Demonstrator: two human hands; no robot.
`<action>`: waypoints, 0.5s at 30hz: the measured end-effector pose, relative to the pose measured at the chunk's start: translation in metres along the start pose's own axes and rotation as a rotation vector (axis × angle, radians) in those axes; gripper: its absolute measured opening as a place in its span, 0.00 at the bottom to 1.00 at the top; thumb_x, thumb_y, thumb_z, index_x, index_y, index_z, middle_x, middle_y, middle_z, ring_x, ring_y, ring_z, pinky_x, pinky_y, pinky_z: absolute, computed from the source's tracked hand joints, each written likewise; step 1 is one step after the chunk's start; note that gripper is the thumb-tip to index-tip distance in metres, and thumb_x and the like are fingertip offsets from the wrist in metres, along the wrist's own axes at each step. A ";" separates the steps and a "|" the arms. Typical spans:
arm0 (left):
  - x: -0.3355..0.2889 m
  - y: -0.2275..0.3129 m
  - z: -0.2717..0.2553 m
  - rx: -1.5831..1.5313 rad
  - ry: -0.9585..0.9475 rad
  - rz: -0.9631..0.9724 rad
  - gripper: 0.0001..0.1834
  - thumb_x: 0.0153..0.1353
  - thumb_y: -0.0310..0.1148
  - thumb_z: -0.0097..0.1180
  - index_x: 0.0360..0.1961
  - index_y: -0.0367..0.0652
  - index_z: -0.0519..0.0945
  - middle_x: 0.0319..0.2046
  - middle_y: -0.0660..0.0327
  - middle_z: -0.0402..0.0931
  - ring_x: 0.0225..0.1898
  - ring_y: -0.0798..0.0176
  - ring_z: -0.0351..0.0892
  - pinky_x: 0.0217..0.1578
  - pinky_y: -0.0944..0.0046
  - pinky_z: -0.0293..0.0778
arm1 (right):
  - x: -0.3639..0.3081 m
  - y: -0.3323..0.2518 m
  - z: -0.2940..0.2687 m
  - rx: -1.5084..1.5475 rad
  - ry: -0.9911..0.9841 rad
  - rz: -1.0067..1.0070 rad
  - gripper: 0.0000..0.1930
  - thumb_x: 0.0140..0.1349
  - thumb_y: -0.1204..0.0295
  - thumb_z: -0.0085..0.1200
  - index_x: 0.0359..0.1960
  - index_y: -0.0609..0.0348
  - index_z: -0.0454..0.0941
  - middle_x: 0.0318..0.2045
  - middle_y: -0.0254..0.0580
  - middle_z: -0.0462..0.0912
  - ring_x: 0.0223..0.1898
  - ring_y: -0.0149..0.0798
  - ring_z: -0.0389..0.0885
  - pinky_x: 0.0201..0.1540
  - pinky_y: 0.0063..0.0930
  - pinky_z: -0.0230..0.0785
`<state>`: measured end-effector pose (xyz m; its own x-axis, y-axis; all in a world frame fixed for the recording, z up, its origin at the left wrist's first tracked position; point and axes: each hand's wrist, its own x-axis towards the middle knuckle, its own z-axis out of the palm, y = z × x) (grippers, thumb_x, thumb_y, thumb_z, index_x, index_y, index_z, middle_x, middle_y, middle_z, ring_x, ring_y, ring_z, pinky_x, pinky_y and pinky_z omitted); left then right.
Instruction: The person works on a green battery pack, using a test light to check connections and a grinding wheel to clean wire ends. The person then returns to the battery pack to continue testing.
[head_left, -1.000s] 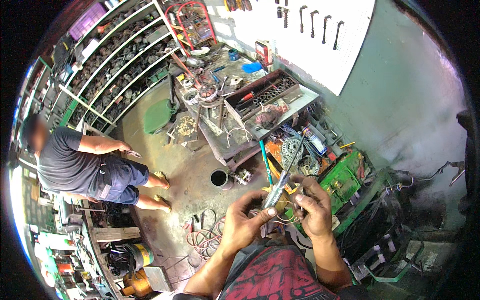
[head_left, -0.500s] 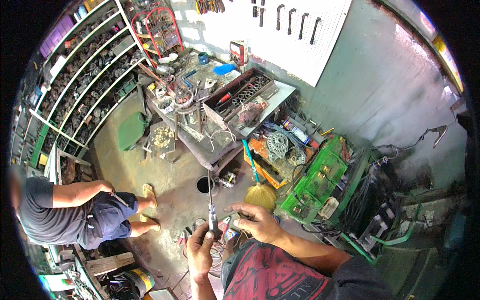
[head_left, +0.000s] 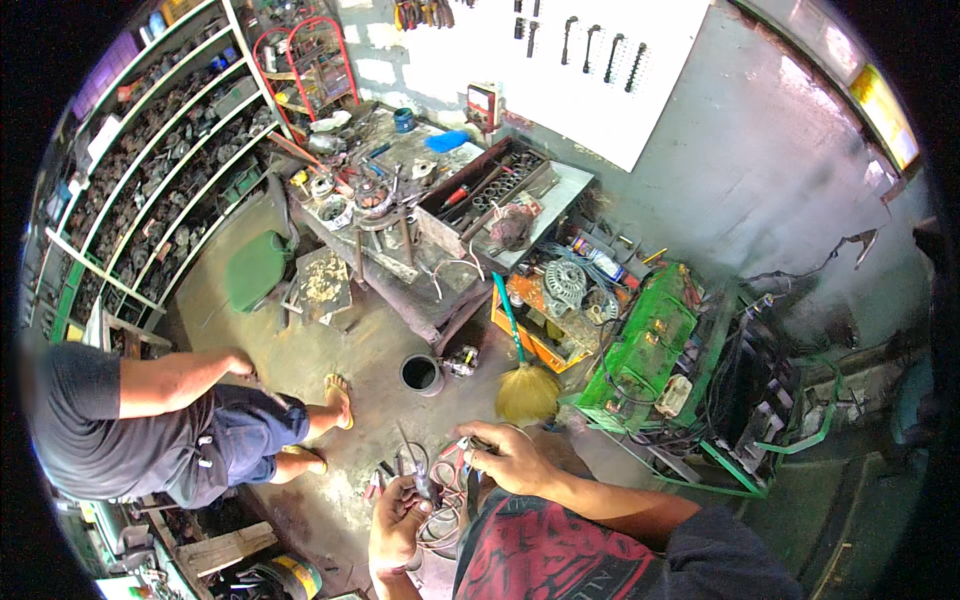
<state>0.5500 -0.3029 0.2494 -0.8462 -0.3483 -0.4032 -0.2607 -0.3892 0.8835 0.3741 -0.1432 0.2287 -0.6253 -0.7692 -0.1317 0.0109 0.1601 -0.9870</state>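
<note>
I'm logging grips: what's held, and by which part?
The left hand holds a thin-shafted tool by its handle; the right hand's hold is unclear.

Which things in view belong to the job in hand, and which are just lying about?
In use:
- thin-shafted tool, held in the left hand
- right hand nearby; whatever it may hold is unclear

Apparently just lying about, touched by neither hand:
- broom
- green chair
- blue item on the bench
</note>
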 end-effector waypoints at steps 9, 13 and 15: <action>-0.031 -0.035 -0.026 -0.292 0.198 0.121 0.33 0.49 0.34 0.70 0.55 0.31 0.73 0.42 0.49 0.81 0.41 0.53 0.82 0.44 0.57 0.77 | 0.027 0.017 0.012 -0.015 -0.234 0.112 0.19 0.65 0.69 0.55 0.56 0.64 0.77 0.41 0.44 0.86 0.42 0.35 0.84 0.47 0.31 0.76; -0.063 -0.042 -0.029 -0.535 0.494 0.264 0.28 0.52 0.35 0.60 0.53 0.31 0.72 0.39 0.48 0.80 0.37 0.51 0.82 0.40 0.54 0.79 | 0.050 0.039 0.023 -0.041 -0.290 0.207 0.16 0.65 0.69 0.59 0.53 0.59 0.79 0.32 0.36 0.82 0.29 0.29 0.79 0.34 0.27 0.75; -0.085 -0.048 -0.030 -0.640 0.775 0.371 0.29 0.53 0.33 0.55 0.56 0.31 0.71 0.41 0.48 0.79 0.39 0.52 0.82 0.40 0.52 0.80 | 0.059 0.052 0.012 -0.120 -0.337 0.134 0.13 0.61 0.72 0.58 0.47 0.58 0.81 0.32 0.32 0.80 0.27 0.27 0.79 0.29 0.25 0.73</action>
<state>0.6487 -0.2802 0.2346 -0.2383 -0.8957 -0.3755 0.4352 -0.4441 0.7832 0.3470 -0.1881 0.1684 -0.3329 -0.8935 -0.3013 -0.0289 0.3291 -0.9439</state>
